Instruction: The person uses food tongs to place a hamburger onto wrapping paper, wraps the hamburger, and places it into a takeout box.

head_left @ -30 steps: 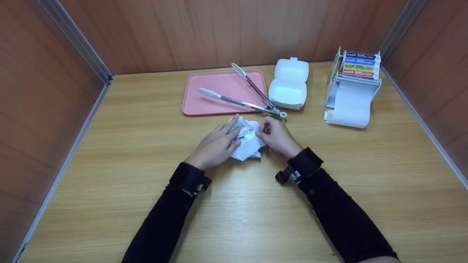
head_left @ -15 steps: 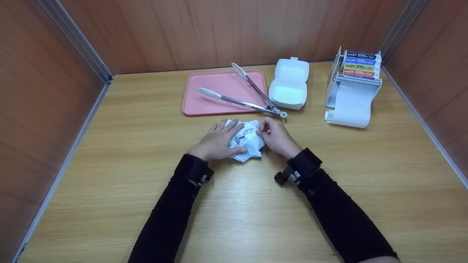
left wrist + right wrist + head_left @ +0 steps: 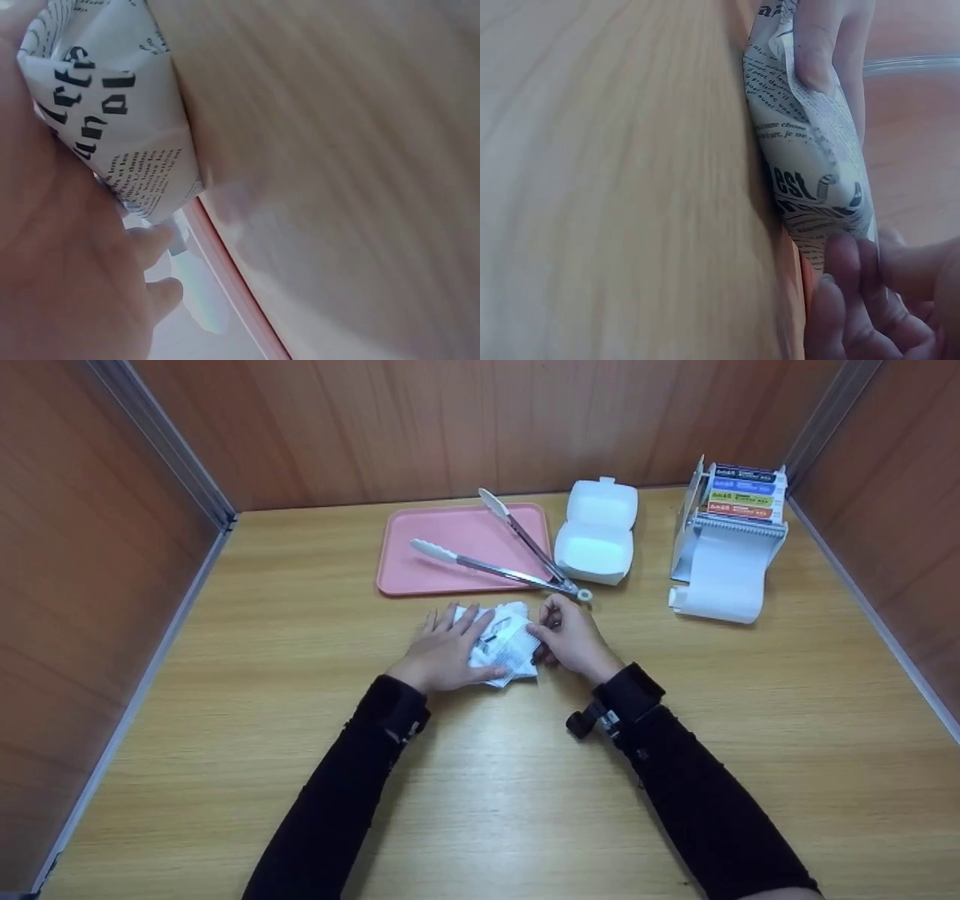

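Observation:
A folded packet of white paper [image 3: 512, 643], printed like newspaper, lies on the table in front of the pink tray. My left hand [image 3: 442, 654] rests on its left part with straight, spread fingers, the thumb along the near side. At the right edge my right hand [image 3: 574, 639] pinches the paper between thumb and curled fingers. Black lettering covers the bulging side of the packet [image 3: 120, 105] in the left wrist view. From the right wrist, a folded-over layer shows on the packet [image 3: 802, 150], with my right fingertips at its end. Whatever is inside is hidden.
Metal tongs [image 3: 502, 573] with pale tips lie spread across the pink tray [image 3: 397, 574], their hinge end past its corner. Right of them stands an open white foam box [image 3: 595, 547]. A dispenser [image 3: 727, 521] with a white roll stands further right. Wooden panels enclose the table.
My left hand has shifted left and spread its fingers, with its thumb coming onto the paper's near side. My right hand stays at the right edge, its fingers slightly lower round the paper.

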A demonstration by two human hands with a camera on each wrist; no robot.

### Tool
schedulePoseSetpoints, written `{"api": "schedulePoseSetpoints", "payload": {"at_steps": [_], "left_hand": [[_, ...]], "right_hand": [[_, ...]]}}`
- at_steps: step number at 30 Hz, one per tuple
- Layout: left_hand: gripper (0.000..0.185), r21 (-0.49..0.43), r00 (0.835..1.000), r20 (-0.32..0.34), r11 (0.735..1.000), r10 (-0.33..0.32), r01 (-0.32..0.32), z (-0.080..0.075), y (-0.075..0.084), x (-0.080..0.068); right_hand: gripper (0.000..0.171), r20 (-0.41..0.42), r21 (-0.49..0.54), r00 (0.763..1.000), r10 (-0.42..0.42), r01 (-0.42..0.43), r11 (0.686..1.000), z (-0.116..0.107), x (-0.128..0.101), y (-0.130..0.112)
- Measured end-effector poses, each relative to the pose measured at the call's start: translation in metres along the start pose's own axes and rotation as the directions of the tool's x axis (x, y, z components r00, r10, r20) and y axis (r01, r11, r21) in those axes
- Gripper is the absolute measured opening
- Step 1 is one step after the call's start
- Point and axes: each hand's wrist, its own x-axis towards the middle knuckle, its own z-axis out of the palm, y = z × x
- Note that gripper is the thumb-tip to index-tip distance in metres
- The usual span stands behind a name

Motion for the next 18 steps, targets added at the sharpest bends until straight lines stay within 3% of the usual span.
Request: {"api": "schedulePoseSetpoints", "payload": {"at_steps": [3, 6, 8, 11, 13, 14, 15, 18], "left_hand": [[0.107, 0.013, 1.000, 0.017, 1.000, -0.013, 0.013, 0.000, -0.002, 0.000], [0.109, 0.023, 0.999, 0.029, 0.999, -0.023, 0.023, 0.000, -0.003, -0.001], [0.108, 0.028, 0.999, 0.029, 0.999, -0.022, 0.022, 0.001, -0.003, -0.001], [0.107, 0.042, 0.999, 0.031, 0.999, -0.031, 0.030, 0.001, -0.002, 0.000], [0.106, 0.053, 0.999, 0.028, 0.998, -0.040, 0.038, 0.000, -0.002, 0.000], [0.106, 0.057, 0.999, 0.027, 0.997, -0.045, 0.043, 0.000, -0.002, -0.001], [0.106, 0.060, 0.999, 0.026, 0.997, -0.048, 0.046, 0.000, -0.002, -0.001], [0.107, 0.053, 0.999, 0.025, 0.998, -0.043, 0.042, -0.001, -0.002, -0.001]], "right_hand": [[0.022, -0.036, -0.059, 0.999, -0.018, 0.016, 0.998, 0.002, -0.001, 0.000], [0.018, -0.081, -0.214, 0.989, -0.120, 0.101, 0.972, 0.004, -0.004, -0.005], [0.014, -0.091, -0.346, 0.967, -0.239, 0.194, 0.918, 0.004, -0.008, -0.012], [0.027, 0.014, -0.535, 0.930, -0.367, 0.318, 0.783, 0.007, -0.014, -0.024], [0.040, 0.128, -0.602, 0.920, -0.370, 0.369, 0.709, 0.010, -0.017, -0.029], [0.046, 0.175, -0.620, 0.920, -0.350, 0.379, 0.687, 0.012, -0.018, -0.029], [0.051, 0.206, -0.638, 0.925, -0.318, 0.373, 0.673, 0.013, -0.019, -0.029], [0.057, 0.232, -0.649, 0.939, -0.252, 0.343, 0.679, 0.015, -0.020, -0.025]]}}
